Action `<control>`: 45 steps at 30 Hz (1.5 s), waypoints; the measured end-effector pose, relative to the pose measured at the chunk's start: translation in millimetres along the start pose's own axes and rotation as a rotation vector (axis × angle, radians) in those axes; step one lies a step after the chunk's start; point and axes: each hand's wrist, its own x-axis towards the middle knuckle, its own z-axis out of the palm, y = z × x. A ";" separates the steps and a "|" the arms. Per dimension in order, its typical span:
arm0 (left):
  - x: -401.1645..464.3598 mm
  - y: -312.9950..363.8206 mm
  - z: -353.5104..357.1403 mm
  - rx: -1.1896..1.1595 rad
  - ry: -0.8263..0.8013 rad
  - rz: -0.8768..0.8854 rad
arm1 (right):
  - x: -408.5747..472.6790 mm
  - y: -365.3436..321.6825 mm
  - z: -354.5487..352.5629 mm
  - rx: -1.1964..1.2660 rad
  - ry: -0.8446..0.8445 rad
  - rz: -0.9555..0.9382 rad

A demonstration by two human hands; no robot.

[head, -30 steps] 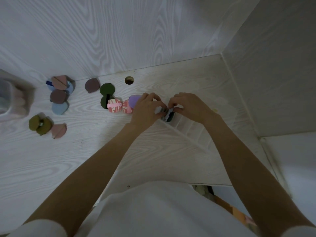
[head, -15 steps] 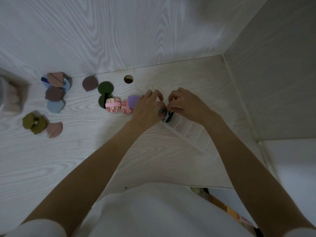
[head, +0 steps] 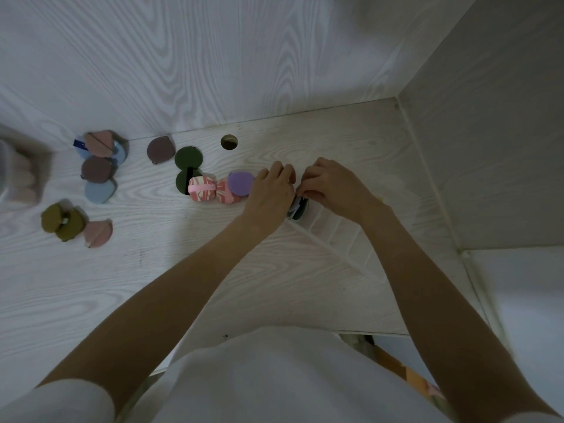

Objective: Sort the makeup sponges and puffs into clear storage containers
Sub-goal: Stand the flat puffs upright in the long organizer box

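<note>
Head view: the work surface is a pale wood-grain desk (head: 274, 285) bounded by a wood-grain back panel across the top of the frame and a side wall (head: 488, 148) along the right; the two meet in the upper-right corner. The desk's near edge runs along the lower centre, partly covered by the person's white garment. A round cable hole (head: 229, 142) sits near the back edge, above centre. Open desk surface lies at lower left and centre. At centre right, the left hand (head: 270, 195) and right hand (head: 331, 187) meet with curled fingers over the far-left end of a clear compartment container (head: 332, 236), which extends diagonally toward the lower right. Both hands pinch a dark puff (head: 298, 209) standing on edge at that end compartment. Just left of the left hand lie a purple puff (head: 241, 183) and two pink marbled puffs (head: 202, 193), touching one another, with two dark green puffs (head: 188, 158) beside them. A brown puff (head: 160, 150) lies further left. A cluster of pink, brown and blue puffs (head: 99, 166) occupies the upper left; olive puffs (head: 62, 221) and a pink puff (head: 98, 233) lie at mid left. A blurred clear container (head: 18, 172) stands at the left edge. No legible writing is visible.
</note>
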 end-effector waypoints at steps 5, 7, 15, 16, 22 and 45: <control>-6.6 -8.9 7.6 -0.168 -0.020 -0.017 | 1.0 -5.2 2.5 -0.018 0.032 0.014; -10.3 -13.8 10.1 -0.226 -0.027 -0.042 | 2.8 -8.2 3.8 -0.056 0.045 0.037; -15.5 -17.8 7.7 -0.399 0.040 -0.096 | 2.0 -23.8 6.1 -0.089 0.022 0.194; -15.9 -17.3 7.5 -0.408 0.044 -0.100 | 0.6 -24.6 4.7 -0.093 0.020 0.194; -17.8 -16.9 7.6 -0.414 0.062 -0.083 | 8.3 -43.4 17.2 -0.126 -0.042 0.453; -127.2 -115.0 -13.0 -0.571 0.283 -0.688 | 78.7 -108.7 18.7 0.144 0.276 0.186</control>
